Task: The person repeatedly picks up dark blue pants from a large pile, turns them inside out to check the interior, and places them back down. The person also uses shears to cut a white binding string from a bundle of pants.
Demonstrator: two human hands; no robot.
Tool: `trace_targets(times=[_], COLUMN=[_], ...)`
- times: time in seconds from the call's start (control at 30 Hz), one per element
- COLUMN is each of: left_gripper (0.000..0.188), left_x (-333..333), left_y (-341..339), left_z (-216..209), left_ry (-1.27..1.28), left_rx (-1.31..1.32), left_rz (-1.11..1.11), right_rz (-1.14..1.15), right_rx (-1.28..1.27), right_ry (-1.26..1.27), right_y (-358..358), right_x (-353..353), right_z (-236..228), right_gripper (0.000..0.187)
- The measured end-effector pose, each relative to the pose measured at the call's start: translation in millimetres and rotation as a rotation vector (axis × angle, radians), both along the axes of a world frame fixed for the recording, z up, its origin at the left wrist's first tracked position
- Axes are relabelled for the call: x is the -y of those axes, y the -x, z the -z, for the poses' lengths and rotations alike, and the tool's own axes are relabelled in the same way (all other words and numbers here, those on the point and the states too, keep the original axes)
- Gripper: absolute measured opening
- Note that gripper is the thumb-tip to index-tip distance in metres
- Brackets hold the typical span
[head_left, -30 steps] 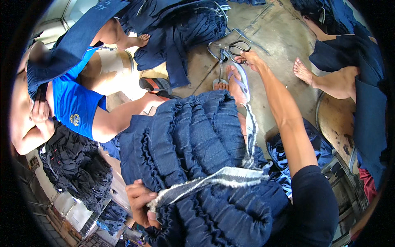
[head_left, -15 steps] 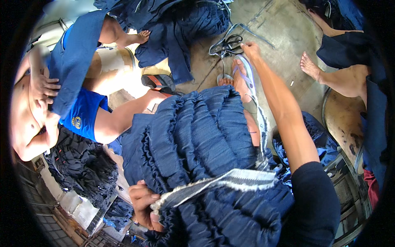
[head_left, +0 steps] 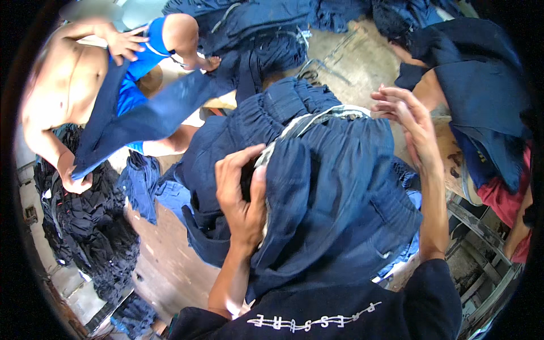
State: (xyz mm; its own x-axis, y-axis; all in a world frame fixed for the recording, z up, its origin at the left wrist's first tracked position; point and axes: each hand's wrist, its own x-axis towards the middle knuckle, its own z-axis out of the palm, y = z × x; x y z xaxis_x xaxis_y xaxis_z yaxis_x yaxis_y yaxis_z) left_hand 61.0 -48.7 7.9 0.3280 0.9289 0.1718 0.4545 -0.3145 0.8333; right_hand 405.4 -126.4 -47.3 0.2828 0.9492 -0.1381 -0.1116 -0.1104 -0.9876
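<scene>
A heap of dark blue gathered garments [head_left: 340, 187] lies across my lap. A pale frayed fabric strip [head_left: 326, 113] curves over the top of the heap and runs down beside my left fingertips. My left hand [head_left: 241, 195] is closed, thumb and fingers pinching the edge of a blue garment by the strip. To the right of the heap, my right hand [head_left: 411, 122] is raised near the strip's far end, fingers stretched and apart, with nothing visible in them.
At the left a person [head_left: 68, 96] holds a long blue cloth piece [head_left: 153, 107]. A black garment pile [head_left: 90, 221] lies below that person. More blue clothing [head_left: 255, 28] covers the far floor. Another person's draped blue cloth [head_left: 476, 73] and a wooden frame [head_left: 481, 243] are at the right.
My right hand has come back from its far reach and its fingers have spread. The garments and strip have shifted, and my left hand has moved up. The person at left has spread the cloth.
</scene>
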Motion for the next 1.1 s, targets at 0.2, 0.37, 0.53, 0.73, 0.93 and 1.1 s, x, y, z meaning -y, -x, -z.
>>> trace_targets(times=[0.2,0.37,0.53,0.73,0.93,1.1], left_gripper=[0.055,0.053,0.032,0.014,0.014,0.015], left_x=[29,71,83,104,79,55], left_y=[36,55,85,145,142,77], left_z=[-30,-48,-80,-102,-116,-167], left_ry=[0.0,-0.095,-0.247,0.315,0.101,-0.466], left_rx=[0.079,0.075,0.181,0.347,0.395,0.218], left_rz=[0.309,0.341,0.485,0.672,0.265,0.601], right_rz=[-0.306,-0.394,-0.567,-0.756,-0.456,-0.057], right_rx=[0.815,1.03,0.776,0.657,0.524,0.902], right_ry=[-0.223,-0.24,-0.314,-0.225,-0.156,-0.459], right_y=[83,146,158,176,179,160], right_x=[48,38,43,145,175,151], right_z=[-160,-168,-197,-194,-164,-184], right_gripper=[0.083,0.094,0.074,0.053,0.055,0.063])
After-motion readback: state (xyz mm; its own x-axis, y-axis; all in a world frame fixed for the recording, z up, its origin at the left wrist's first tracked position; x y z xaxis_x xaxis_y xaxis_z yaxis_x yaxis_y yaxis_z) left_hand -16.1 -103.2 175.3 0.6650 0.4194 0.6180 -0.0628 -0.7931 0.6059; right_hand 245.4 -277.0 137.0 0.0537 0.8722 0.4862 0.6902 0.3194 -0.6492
